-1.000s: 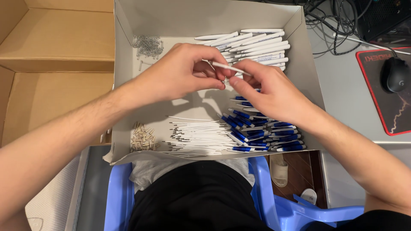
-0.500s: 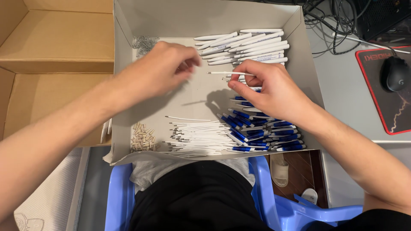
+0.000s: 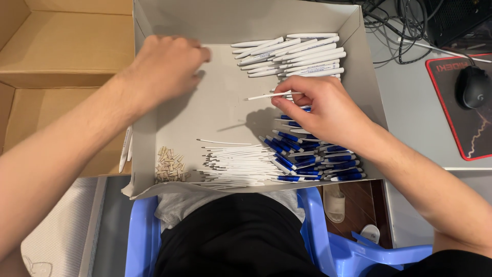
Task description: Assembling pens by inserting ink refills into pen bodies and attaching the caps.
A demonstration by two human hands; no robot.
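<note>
A shallow grey cardboard tray [image 3: 215, 110] is seen from above, resting across the lap, with a blue plastic chair [image 3: 318, 241] showing below it. A brown cardboard box [image 3: 56, 56] is set just to the left of the tray. To the right, a desk carries a mouse pad [image 3: 451, 113] with a red edge, a black mouse [image 3: 472, 87] on it, and a tangle of cables [image 3: 405, 20] behind.

Inside the tray, white pen barrels [image 3: 292, 54] are piled at the top right. Blue-ended pen parts [image 3: 312, 159] are stacked at the bottom right. Thin white refills [image 3: 238, 165] are laid in a row along the bottom edge, just left of the blue parts. A small heap of pale short pieces [image 3: 169, 165], possibly springs or tips, is sat in the bottom left corner; the detail is too small to tell.

The left hand [image 3: 164, 66] is placed at the tray's top left corner, fingers curled down onto the floor of the tray. Whether anything is pinched there cannot be told; the fingertips are blurred and hidden.

The right hand [image 3: 323, 105] is held mid-tray, just below the white barrels and above the blue parts. A single thin white refill [image 3: 264, 96] is gripped between thumb and fingers, pointing left, lifted clear of the tray floor; its shadow is cast below it.

A pale slipper [image 3: 335, 202] is seen on the floor beside the chair.
</note>
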